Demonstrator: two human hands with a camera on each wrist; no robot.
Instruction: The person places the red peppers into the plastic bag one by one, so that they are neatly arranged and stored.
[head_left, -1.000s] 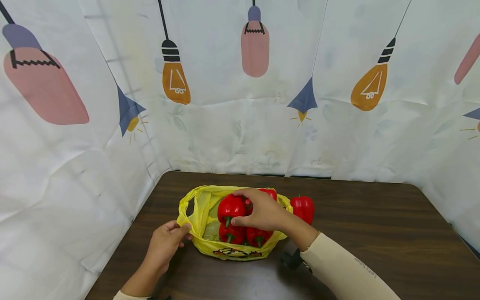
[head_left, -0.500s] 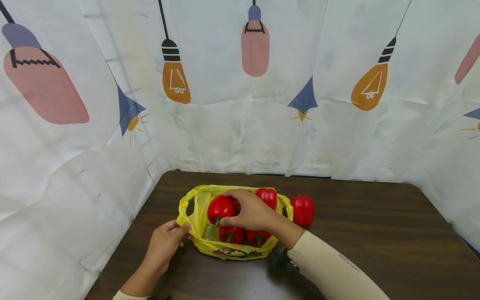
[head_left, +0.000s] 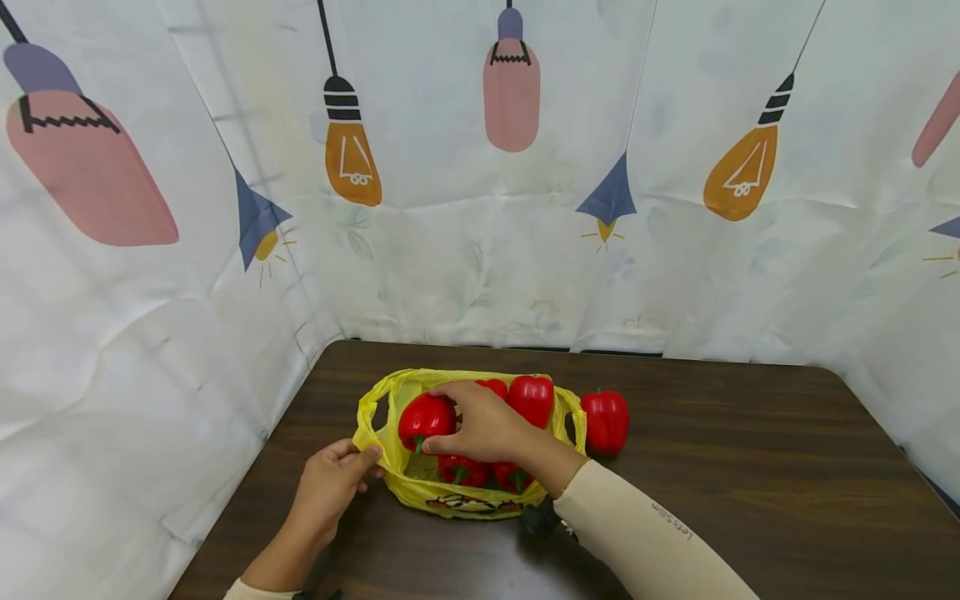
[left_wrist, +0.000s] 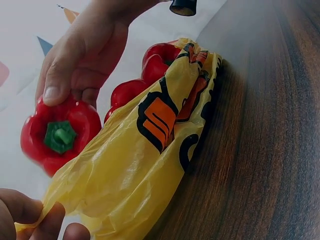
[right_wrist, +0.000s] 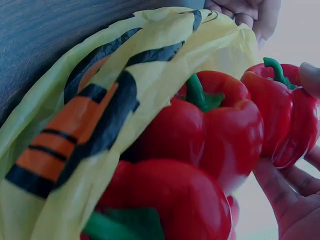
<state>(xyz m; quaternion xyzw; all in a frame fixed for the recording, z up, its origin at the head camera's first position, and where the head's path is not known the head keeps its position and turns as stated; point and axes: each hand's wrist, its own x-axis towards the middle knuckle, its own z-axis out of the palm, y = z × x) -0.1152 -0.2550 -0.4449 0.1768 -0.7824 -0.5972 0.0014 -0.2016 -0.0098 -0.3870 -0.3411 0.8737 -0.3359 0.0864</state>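
Note:
My right hand point(head_left: 483, 425) grips a red bell pepper point(head_left: 426, 421) with a green stem, at the left part of the mouth of a yellow plastic bag point(head_left: 420, 492). In the left wrist view, the thumb and fingers hold this pepper point(left_wrist: 60, 135) from above, close beside the bag's edge. My left hand point(head_left: 333, 487) pinches the bag's left edge between thumb and fingers. Several more red bell peppers lie in the bag, among them one at the back point(head_left: 532, 398) and one in front point(head_left: 463, 470). The right forearm and hand cover part of the bag's contents.
Another red bell pepper point(head_left: 606, 422) stands on the dark wooden table point(head_left: 750, 467), just right of the bag. A white curtain point(head_left: 480, 275) printed with lamps hangs behind and to the left of the table. A black wrist device point(head_left: 542, 521) sits under the right sleeve.
The right hand has moved left across the bag, carrying the bell pepper with it. More of the peppers at the back now shows. The left hand has stayed at the bag's edge.

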